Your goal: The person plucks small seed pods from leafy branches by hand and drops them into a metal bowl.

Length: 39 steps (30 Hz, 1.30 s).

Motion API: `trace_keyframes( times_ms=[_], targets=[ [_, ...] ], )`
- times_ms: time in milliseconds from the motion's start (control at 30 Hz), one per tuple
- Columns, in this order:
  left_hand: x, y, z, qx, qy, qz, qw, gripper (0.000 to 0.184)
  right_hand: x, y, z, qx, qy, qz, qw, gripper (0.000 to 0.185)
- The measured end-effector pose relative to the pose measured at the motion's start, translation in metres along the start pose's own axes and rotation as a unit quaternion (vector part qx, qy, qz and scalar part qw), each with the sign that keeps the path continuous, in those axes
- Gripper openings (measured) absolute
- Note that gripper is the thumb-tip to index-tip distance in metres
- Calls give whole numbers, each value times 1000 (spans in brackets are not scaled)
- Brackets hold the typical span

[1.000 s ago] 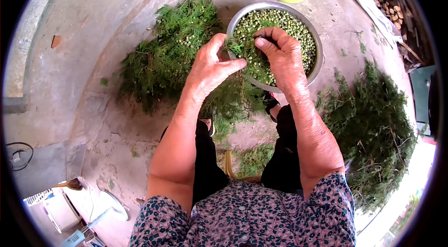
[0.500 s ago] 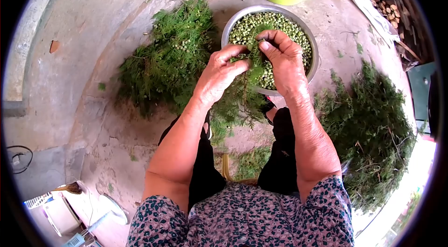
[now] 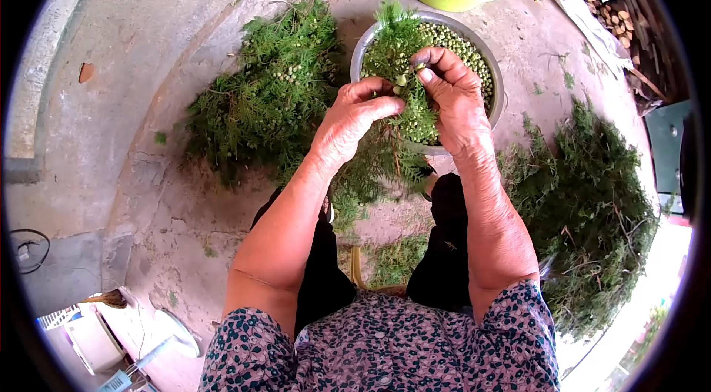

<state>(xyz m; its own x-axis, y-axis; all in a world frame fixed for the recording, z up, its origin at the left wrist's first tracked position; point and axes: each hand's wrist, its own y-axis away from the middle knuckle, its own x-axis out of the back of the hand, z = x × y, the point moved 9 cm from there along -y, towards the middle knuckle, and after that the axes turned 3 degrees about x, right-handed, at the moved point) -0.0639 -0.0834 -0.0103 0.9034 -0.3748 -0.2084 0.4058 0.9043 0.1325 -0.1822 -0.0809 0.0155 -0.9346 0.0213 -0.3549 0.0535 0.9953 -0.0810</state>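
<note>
Head view. Our left hand (image 3: 355, 118) has thumb and forefinger closed on a leafy green sprig (image 3: 398, 40), which stands up past the fingers and over the left part of a metal basin (image 3: 498, 95). Our right hand (image 3: 458, 103) is at the sprig's right side, thumb and forefinger drawn together on what looks like a small green piece (image 3: 421, 66); the fingertips partly hide it.

Position: both hands are over the near half of the basin, which holds many round green pieces (image 3: 463, 44). More foliage hangs below the left hand; we cannot tell whether it belongs to the same sprig.

Handling notes (judgement): a firm left pinch close to the working spot should stop the thin stem whipping. We favour a short tug with the right fingertips, on one piece at a time, so less leaf tears away. Working inside the rim lets loose bits drop in the basin, not on the floor (image 3: 185, 44). Turning the sprig in the left fingers should expose its hidden side.
</note>
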Motion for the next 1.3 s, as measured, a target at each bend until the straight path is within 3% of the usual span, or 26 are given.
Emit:
trace_keyframes(
  times_ms=[67,167,367,433,500,567,633,733,767,833,900,1000,1067,1100,1167,1233,1300],
  targets=[
    [0,0,-5,34,65,12,997,16,0,0,-1,-5,-6,4,1000,13],
    [2,-2,-19,65,57,-5,996,19,-1,1,-5,-1,0,14,1000,13],
    [22,2,-20,57,158,132,977,13,9,-2,0,9,28,47,998,13],
    [20,6,-10,53,143,136,979,11,7,-2,0,9,111,29,993,14],
    [17,6,-3,19,151,135,979,11,6,-2,0,18,102,32,994,13],
    [20,8,-3,21,131,142,981,9,12,-4,-8,76,228,61,969,12],
    [27,9,3,-12,105,151,983,8,34,-5,-18,55,223,154,961,10],
    [33,12,5,-28,78,157,984,9,27,-12,-12,-5,-2,84,996,13],
    [36,12,5,-37,69,166,983,9,22,-7,-7,-44,-36,91,994,13],
    [38,14,8,-43,62,178,981,8,3,-4,1,-71,-48,2,996,12],
    [39,14,8,-32,64,183,981,7,-8,4,6,-94,43,-23,994,12],
    [37,15,9,-35,71,174,982,8,-11,3,12,-52,128,-46,989,12],
    [35,16,11,-25,73,170,982,8,-16,0,-2,55,253,-63,964,10],
    [34,16,10,-14,75,167,983,9,-17,1,-3,55,253,-62,964,10],
    [31,15,8,-22,83,159,984,9,-10,5,15,-89,87,-2,992,9],
    [30,15,6,-31,93,151,984,9,-9,6,21,-94,47,17,994,8],
    [28,14,5,-39,85,144,985,9,7,9,27,-132,-11,111,985,9]
  ],
)
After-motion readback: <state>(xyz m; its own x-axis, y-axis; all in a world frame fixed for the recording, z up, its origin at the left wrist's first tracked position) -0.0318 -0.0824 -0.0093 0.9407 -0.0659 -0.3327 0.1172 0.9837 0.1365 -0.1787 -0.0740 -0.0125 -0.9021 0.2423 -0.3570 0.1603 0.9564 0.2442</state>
